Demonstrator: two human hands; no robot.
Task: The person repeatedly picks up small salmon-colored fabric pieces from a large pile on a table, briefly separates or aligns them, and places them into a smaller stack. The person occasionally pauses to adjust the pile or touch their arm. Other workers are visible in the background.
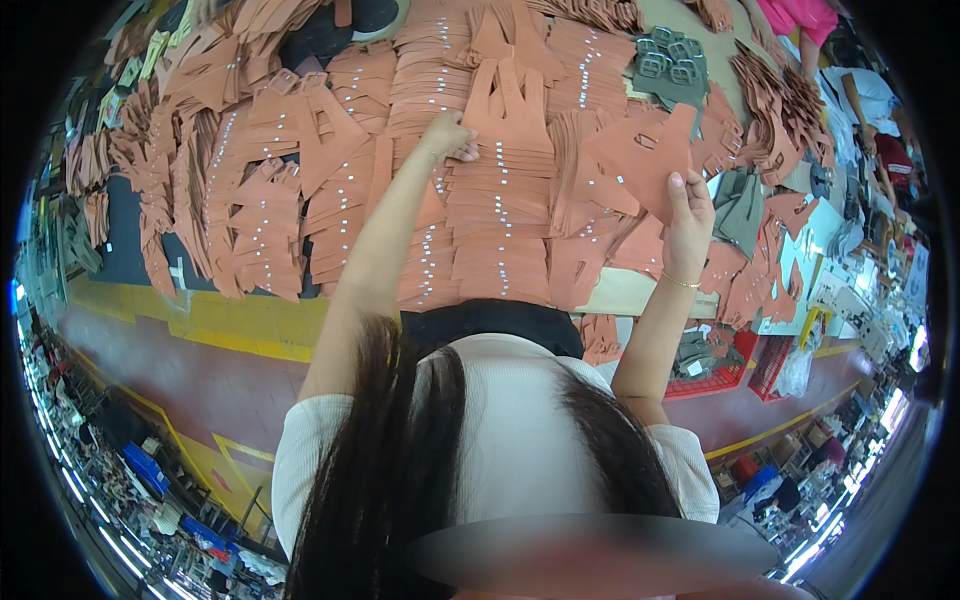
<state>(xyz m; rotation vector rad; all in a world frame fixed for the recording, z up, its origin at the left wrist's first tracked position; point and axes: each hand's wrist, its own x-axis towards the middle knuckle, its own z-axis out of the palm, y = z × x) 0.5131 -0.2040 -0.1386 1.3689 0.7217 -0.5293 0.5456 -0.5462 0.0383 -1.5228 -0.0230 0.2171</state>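
Observation:
My right hand point(689, 222) grips the edge of a flat terracotta-coloured cut piece point(642, 158), thumb on top. The piece has a slot and strap-like arms, and is raised and tilted over the stacks at the right. My left hand point(449, 137) is closed with curled fingers at the left side of a tall middle stack of the same pieces point(508, 122). Whether it pinches a piece there is hidden. The stack's pieces overlap in a fanned row, each with a small white label.
More terracotta stacks point(262, 225) cover the table to the left. Dark green pieces with buckles point(672, 65) lie at the far right, and another green piece point(738, 212) lies nearer. A red crate point(715, 380) stands on the floor at the right. Another person's pink sleeve point(800, 18) shows at the upper right.

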